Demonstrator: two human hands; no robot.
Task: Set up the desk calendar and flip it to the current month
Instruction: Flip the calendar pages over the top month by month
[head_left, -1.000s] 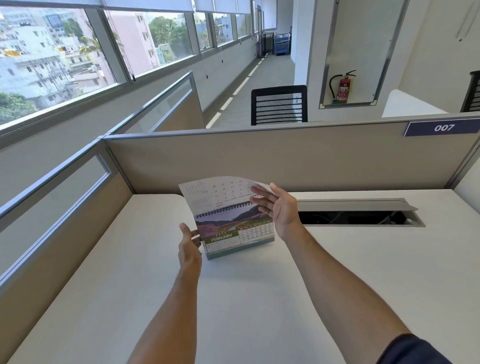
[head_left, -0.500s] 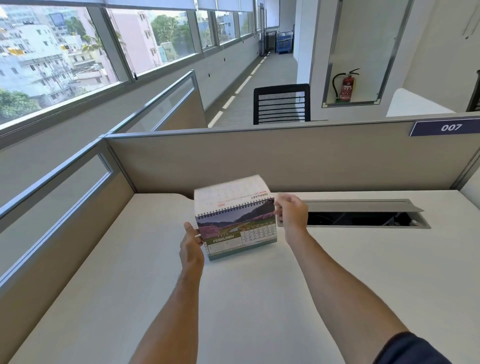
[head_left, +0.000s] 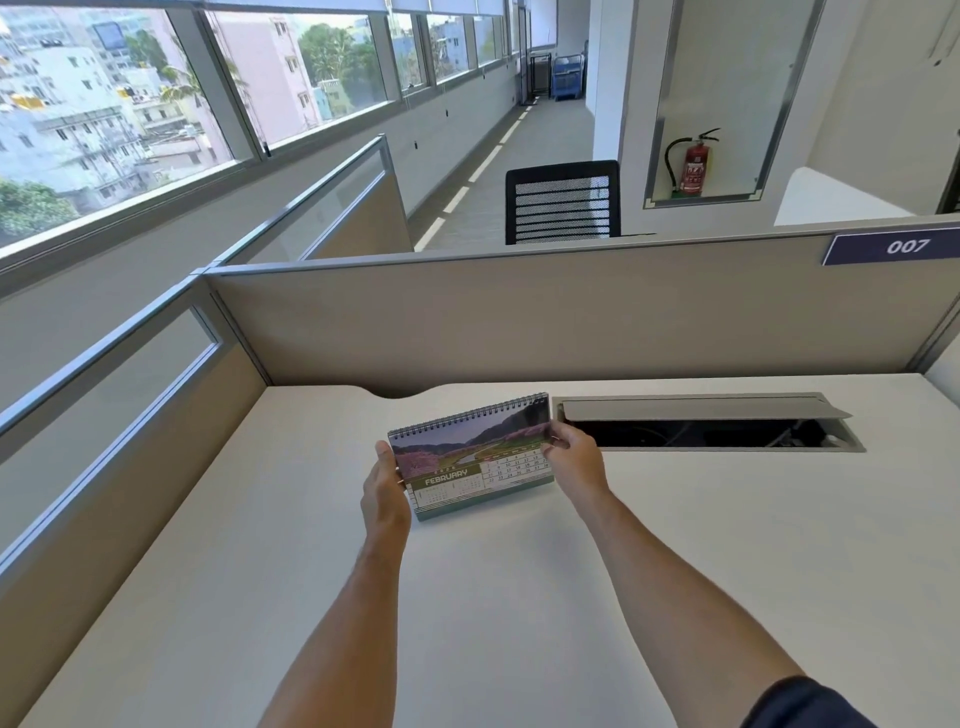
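A spiral-bound desk calendar stands on the white desk, its front page showing a landscape photo and the word FEBRUARY. My left hand grips the calendar's left edge, thumb on the front. My right hand pinches its right edge near the top. The flipped page lies out of sight behind the spiral binding.
An open cable tray with a raised lid is set into the desk just right of the calendar. Beige partitions wall the desk at the back and left. A black mesh chair stands beyond the partition.
The raised page went over the spiral to the back and is gone from view. My right hand dropped from the page to the calendar's right edge.
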